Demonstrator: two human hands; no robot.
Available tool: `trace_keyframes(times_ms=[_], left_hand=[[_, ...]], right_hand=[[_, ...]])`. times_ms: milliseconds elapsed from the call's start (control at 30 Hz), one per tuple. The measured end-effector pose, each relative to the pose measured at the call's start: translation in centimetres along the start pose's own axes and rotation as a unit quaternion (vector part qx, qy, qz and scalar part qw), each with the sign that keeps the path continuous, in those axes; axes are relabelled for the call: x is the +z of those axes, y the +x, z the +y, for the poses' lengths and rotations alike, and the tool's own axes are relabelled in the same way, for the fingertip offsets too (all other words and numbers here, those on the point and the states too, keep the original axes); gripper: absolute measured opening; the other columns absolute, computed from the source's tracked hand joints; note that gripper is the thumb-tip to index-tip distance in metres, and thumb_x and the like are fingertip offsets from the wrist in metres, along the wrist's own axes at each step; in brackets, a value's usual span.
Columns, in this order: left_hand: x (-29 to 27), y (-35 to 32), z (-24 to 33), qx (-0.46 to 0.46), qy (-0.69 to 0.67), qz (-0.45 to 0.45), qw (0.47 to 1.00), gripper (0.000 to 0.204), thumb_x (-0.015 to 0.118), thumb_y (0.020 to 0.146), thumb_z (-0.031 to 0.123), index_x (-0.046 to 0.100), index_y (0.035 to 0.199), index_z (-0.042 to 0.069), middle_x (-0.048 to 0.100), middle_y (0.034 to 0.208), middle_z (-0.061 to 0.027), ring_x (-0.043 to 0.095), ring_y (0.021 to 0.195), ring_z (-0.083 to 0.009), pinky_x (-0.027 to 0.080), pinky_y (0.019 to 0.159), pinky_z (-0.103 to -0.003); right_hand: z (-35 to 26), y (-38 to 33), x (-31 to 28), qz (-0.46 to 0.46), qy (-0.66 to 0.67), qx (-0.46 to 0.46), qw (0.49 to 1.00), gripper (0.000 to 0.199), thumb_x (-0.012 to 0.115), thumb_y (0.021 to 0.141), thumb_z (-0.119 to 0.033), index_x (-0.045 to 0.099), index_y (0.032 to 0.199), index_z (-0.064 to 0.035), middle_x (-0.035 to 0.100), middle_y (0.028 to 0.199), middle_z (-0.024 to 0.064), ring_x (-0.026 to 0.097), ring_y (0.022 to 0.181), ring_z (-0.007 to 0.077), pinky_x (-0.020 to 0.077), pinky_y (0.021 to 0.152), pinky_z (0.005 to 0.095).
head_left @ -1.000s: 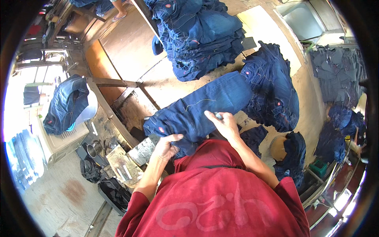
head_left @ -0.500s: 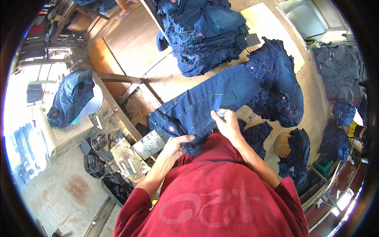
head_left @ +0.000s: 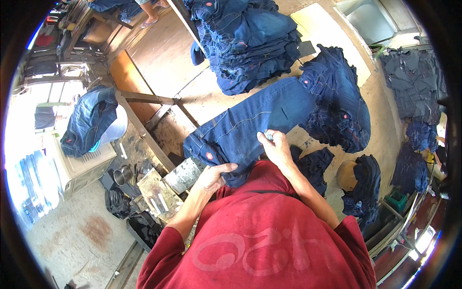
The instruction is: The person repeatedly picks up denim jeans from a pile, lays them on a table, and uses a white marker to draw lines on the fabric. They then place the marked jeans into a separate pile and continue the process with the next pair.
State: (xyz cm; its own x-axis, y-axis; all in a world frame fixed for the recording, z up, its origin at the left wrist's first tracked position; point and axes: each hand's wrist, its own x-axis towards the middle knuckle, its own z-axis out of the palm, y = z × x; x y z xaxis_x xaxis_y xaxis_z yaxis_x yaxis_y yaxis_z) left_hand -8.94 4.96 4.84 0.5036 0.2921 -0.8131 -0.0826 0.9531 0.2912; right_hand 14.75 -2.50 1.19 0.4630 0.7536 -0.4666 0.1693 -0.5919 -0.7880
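Observation:
A pair of dark blue jeans [head_left: 240,126] stretches out in front of me, its waist end with a red patch toward the left and a leg running up to the right. My left hand [head_left: 213,177] is closed on the lower edge near the waist, thumb lying on top of the cloth. My right hand [head_left: 278,150] is pinched around a small pale grey-blue piece [head_left: 269,136] and rests at the near edge of the leg. What that piece is, I cannot make out. A short dark slit-like mark [head_left: 284,112] shows on the leg.
Beyond the jeans stands a tall denim stack [head_left: 248,48], with another denim pile [head_left: 334,103] to its right. A wooden frame [head_left: 144,130] and a metal mug [head_left: 123,174] are at the left. Denim hangs over a white rounded form [head_left: 118,126]. A person's foot [head_left: 150,21] shows far off.
Both hands keep their grip, and the jeans hardly move. The whole view shifts slightly. More of the far person's leg shows at the top.

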Motion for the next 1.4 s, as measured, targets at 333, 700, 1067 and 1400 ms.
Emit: trace_keyframes(times_ms=[333, 700, 1067, 1400], left_hand=[[-1.2, 0.1, -0.2, 0.010, 0.012, -0.020, 1.000, 0.055, 0.075, 0.087, -0.013, 0.063, 0.141, -0.005, 0.076, 0.128, -0.0199, 0.077, 0.111, -0.0323, 0.064, 0.102, -0.049], [-2.4, 0.3, -0.5, -0.003, -0.010, -0.034, 0.999, 0.058, 0.075, 0.088, -0.012, 0.061, 0.144, -0.006, 0.073, 0.135, -0.0209, 0.074, 0.120, -0.0335, 0.060, 0.108, -0.050], [-2.2, 0.1, -0.2, 0.009, 0.002, -0.046, 0.999, 0.057, 0.075, 0.087, -0.013, 0.062, 0.142, -0.007, 0.074, 0.134, -0.0201, 0.074, 0.119, -0.0332, 0.059, 0.109, -0.050], [-2.6, 0.0, -0.3, 0.013, -0.011, -0.046, 0.999, 0.049, 0.074, 0.088, -0.015, 0.067, 0.136, -0.004, 0.076, 0.129, -0.0188, 0.077, 0.114, -0.0315, 0.064, 0.102, -0.047]], right_hand=[[0.2, -0.1, 0.1, -0.008, -0.005, -0.001, 1.000, 0.040, 0.072, 0.104, -0.033, 0.069, 0.081, 0.0004, 0.064, 0.065, 0.0100, 0.055, 0.060, 0.0161, 0.0460, 0.062, 0.0400], [0.5, -0.1, 0.8, 0.002, 0.016, -0.018, 1.000, 0.039, 0.072, 0.104, -0.032, 0.070, 0.083, 0.0008, 0.064, 0.066, 0.0103, 0.056, 0.061, 0.0157, 0.0466, 0.063, 0.0392], [-0.3, -0.7, 0.9, 0.008, 0.049, -0.002, 0.999, 0.039, 0.073, 0.104, -0.026, 0.063, 0.075, -0.0029, 0.049, 0.065, -0.0059, 0.042, 0.065, 0.0071, 0.0361, 0.060, 0.0335], [-0.3, -0.6, 0.9, 0.005, 0.039, -0.005, 0.999, 0.038, 0.074, 0.104, -0.026, 0.064, 0.077, -0.0019, 0.055, 0.068, -0.0045, 0.045, 0.066, 0.0074, 0.0384, 0.060, 0.0327]])
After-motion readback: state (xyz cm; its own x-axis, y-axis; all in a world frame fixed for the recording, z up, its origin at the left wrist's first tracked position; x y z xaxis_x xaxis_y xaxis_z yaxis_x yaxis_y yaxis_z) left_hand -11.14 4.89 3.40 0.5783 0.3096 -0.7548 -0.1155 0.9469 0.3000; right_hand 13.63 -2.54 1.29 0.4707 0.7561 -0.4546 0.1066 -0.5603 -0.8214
